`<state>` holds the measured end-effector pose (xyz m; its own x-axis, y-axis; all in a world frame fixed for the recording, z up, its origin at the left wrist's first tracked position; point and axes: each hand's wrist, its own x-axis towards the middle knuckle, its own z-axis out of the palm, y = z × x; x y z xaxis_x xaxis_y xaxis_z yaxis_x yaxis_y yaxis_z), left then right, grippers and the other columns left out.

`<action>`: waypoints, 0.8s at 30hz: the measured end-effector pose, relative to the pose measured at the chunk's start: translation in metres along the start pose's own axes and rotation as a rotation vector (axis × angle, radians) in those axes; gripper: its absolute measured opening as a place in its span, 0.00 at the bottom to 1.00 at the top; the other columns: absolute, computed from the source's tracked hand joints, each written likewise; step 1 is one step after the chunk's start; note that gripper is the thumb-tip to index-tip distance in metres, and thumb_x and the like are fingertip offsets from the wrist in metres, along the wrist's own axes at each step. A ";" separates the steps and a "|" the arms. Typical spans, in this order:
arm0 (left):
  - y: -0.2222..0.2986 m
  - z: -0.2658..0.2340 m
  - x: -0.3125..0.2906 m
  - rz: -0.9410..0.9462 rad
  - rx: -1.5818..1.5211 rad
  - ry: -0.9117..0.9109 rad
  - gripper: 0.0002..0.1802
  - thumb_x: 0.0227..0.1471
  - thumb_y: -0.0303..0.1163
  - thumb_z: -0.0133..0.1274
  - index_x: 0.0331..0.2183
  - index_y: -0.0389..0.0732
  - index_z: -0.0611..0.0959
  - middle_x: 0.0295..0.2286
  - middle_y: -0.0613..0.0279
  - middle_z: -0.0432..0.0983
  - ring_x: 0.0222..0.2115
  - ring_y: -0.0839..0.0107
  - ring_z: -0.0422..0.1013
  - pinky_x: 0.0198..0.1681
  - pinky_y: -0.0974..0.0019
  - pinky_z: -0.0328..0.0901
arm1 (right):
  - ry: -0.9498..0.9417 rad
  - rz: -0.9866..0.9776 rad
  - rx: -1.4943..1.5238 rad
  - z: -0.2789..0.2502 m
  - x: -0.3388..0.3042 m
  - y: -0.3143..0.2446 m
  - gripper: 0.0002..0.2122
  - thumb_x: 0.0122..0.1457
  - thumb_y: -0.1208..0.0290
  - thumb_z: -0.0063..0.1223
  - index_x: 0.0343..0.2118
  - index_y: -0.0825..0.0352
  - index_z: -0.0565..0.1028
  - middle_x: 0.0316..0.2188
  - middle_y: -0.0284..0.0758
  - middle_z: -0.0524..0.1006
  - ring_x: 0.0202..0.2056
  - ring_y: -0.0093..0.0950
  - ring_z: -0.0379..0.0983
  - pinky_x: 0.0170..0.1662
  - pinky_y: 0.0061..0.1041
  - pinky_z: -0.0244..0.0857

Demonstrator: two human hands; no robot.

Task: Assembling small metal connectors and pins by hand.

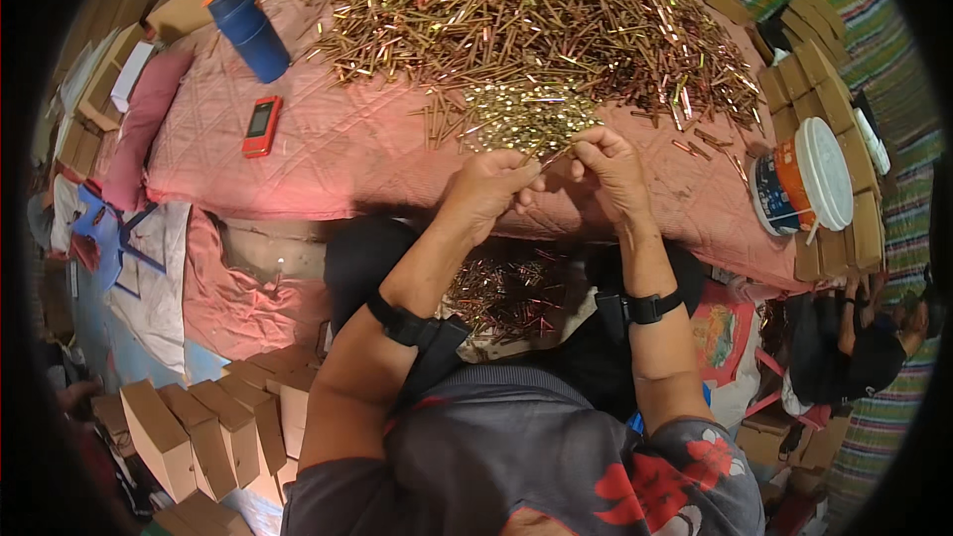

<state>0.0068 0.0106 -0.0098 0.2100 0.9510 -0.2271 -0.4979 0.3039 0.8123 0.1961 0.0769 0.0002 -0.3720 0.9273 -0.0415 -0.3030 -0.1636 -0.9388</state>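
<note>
Head view: left hand (pixel 494 187) and right hand (pixel 615 174) are both pinched narrow on a thin metal piece (pixel 560 153) that spans the gap between their fingertips, near the front edge of the pink quilted cover (pixel 338 154); too small to tell if it's 1 part or 2. Just beyond the fingers sits a heap of small shiny parts (pixel 526 114), with a much bigger pile of copper-coloured rods (pixel 536 20) behind it. Red handheld device (pixel 261 127) and blue bottle (pixel 250 32) are left, white-lidded bucket (pixel 822 176) right.
</note>
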 end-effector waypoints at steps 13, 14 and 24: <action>0.002 0.000 -0.003 0.006 0.061 -0.021 0.08 0.55 0.32 0.53 0.31 0.36 0.78 0.23 0.65 0.75 0.19 0.84 0.66 0.22 0.81 0.62 | -0.099 -0.117 -0.186 -0.003 -0.005 -0.004 0.05 0.53 0.81 0.55 0.33 0.73 0.76 0.26 0.32 0.74 0.25 0.20 0.70 0.29 0.18 0.68; 0.003 -0.001 -0.004 0.008 0.073 -0.021 0.08 0.55 0.32 0.52 0.31 0.36 0.78 0.23 0.66 0.75 0.19 0.84 0.66 0.22 0.81 0.62 | -0.112 -0.137 -0.173 -0.003 -0.005 -0.004 0.05 0.53 0.81 0.55 0.33 0.74 0.76 0.27 0.33 0.74 0.25 0.20 0.70 0.30 0.19 0.68; 0.002 -0.005 -0.003 0.003 0.021 -0.027 0.08 0.54 0.31 0.53 0.33 0.35 0.78 0.22 0.66 0.75 0.18 0.84 0.66 0.20 0.82 0.61 | -0.059 -0.120 -0.097 -0.001 -0.005 -0.004 0.04 0.53 0.81 0.55 0.32 0.73 0.76 0.29 0.34 0.73 0.26 0.21 0.70 0.32 0.20 0.68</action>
<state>0.0014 0.0089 -0.0099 0.2315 0.9498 -0.2104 -0.4811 0.2997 0.8238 0.2004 0.0734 0.0037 -0.3903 0.9162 0.0902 -0.2630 -0.0171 -0.9647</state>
